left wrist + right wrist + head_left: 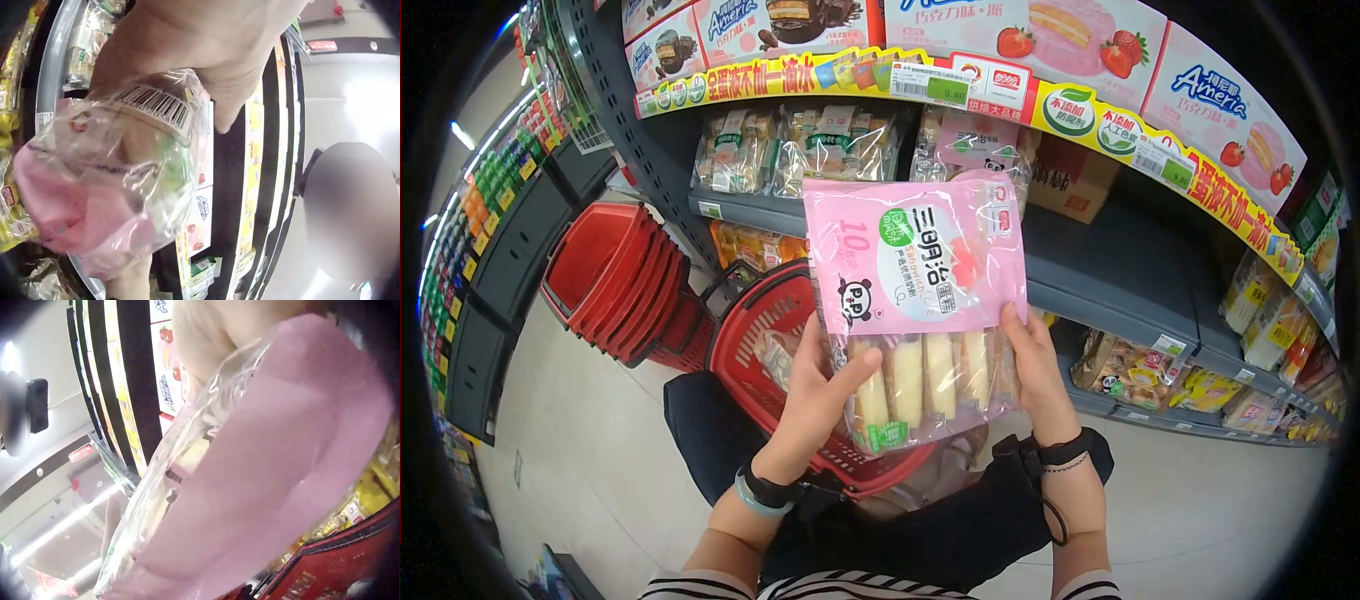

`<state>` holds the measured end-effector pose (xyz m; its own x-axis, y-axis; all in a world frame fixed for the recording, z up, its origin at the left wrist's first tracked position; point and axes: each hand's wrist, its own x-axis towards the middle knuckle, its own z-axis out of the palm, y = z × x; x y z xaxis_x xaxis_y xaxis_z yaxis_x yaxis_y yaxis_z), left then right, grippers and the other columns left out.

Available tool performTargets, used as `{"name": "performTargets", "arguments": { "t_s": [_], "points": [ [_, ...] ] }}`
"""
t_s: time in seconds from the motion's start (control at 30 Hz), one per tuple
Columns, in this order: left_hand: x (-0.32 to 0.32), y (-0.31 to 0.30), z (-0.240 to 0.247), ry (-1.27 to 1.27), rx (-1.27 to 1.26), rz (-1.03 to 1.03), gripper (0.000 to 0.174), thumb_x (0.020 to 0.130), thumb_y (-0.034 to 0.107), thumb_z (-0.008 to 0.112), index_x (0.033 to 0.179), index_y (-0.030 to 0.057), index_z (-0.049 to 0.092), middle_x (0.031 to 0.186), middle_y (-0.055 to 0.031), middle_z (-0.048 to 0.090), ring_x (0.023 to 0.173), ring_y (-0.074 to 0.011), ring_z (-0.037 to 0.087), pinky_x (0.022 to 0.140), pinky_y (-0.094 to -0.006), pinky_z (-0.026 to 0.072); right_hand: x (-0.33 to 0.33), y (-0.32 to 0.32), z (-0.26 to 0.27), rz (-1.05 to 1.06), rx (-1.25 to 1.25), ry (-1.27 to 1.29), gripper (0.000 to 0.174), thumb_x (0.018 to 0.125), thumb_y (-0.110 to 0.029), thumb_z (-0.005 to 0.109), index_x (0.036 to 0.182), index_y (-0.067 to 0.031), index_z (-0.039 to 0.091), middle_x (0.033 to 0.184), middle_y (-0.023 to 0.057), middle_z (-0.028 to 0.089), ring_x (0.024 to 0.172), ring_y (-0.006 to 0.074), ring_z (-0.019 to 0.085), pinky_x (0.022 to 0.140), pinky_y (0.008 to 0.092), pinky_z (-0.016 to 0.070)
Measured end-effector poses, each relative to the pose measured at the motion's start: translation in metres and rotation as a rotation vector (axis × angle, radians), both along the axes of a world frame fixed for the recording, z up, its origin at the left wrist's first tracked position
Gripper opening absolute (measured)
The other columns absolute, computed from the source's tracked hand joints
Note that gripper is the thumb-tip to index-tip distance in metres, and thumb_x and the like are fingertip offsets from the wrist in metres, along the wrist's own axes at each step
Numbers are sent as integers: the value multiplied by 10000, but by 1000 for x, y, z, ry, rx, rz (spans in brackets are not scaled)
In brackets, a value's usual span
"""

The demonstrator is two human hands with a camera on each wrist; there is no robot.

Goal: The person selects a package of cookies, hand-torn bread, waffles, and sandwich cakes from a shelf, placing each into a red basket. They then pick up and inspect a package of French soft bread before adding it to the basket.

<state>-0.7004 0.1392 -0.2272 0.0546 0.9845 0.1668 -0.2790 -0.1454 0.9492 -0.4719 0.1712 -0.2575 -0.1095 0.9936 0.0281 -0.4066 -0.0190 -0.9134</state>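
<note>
A pink-and-transparent plastic bag with a printed panda is held upright, tilted slightly, between both hands, in front of a dark grey metal shelf unit and above a red perforated plastic basket. The upper section of the bag is opaque pink film; the lower section is transparent and contains a row of pale-yellow bar-shaped cakes, standing side by side. The left hand grips the lower left edge, thumb across the front face; the right hand grips the right edge, thumb at the front. The fingers of both hands are closed on the bag. The left wrist view shows a white barcode label on the film. The basket contains a transparent plastic-wrapped item, partly hidden by the left forearm and hand; its contents cannot be identified. Nested red plastic baskets stand to the left. Behind the bag, the middle shelf carries transparent packs with green-and-white labels and a brown cardboard box. White-and-pink printed cardboard boxes occupy the level above.
</note>
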Motion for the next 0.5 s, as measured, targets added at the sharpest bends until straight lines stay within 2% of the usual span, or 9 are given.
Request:
{"name": "performTargets", "arguments": {
  "t_s": [0.1,0.17,0.23,0.33,0.4,0.43,0.47,0.5],
  "points": [
    [7,1,2,-19,-60,14,515,812,38,626,1265,-9,384,1124,-79,553,1023,-125,518,891,-279,412,6,-2,4,3,-15,42,467,920,-292,531,1277,-6,435,1188,62,534,1059,122,505,910,267,401],
    [8,3,4,-34,-93,-15,516,813,38,624,1267,-9,383,1138,-83,545,1034,-127,512,896,-281,408,11,-2,7,8,-22,60,467,916,-288,539,1273,-6,437,1188,66,533,1063,126,507,907,269,405],
    [16,9,5,-46,-122,-71,516,815,39,623,1268,-9,381,1153,-87,537,1045,-129,506,902,-282,405,21,-2,12,8,-14,-42,485,902,-283,562,1266,10,433,1177,80,539,1059,134,516,897,271,415],
    [38,23,6,-13,-68,-111,502,832,72,616,1267,-16,380,1165,-90,523,1056,-138,495,915,-288,392,39,2,21,-97,5,-34,506,887,-277,585,1256,32,428,1158,95,548,1044,142,529,882,274,427],
    [56,40,6,66,-4,-172,502,855,121,601,1278,-19,369,1187,-95,498,1069,-159,483,930,-294,374,58,6,22,-188,22,-9,509,881,-276,594,1247,38,429,1146,100,554,1028,144,538,874,277,433],
    [67,49,5,158,70,-178,561,862,191,601,1303,-32,336,1185,-130,484,1089,-198,469,948,-309,355,67,8,21,-248,37,19,513,876,-274,602,1239,45,430,1133,105,561,1013,146,547,866,279,439],
    [74,66,-14,428,228,-87,619,854,218,604,1325,-45,301,1205,-185,461,1124,-244,448,981,-336,321,78,11,18,-260,44,13,513,876,-274,602,1239,45,430,1133,105,561,1013,146,547,866,279,439],
    [84,74,-13,494,314,-121,646,863,210,597,1349,-52,261,1250,-184,440,1161,-228,422,994,-318,315,90,15,15,-396,29,25,509,874,-273,605,1232,45,431,1118,112,565,996,148,554,846,278,450]
  ]
}}
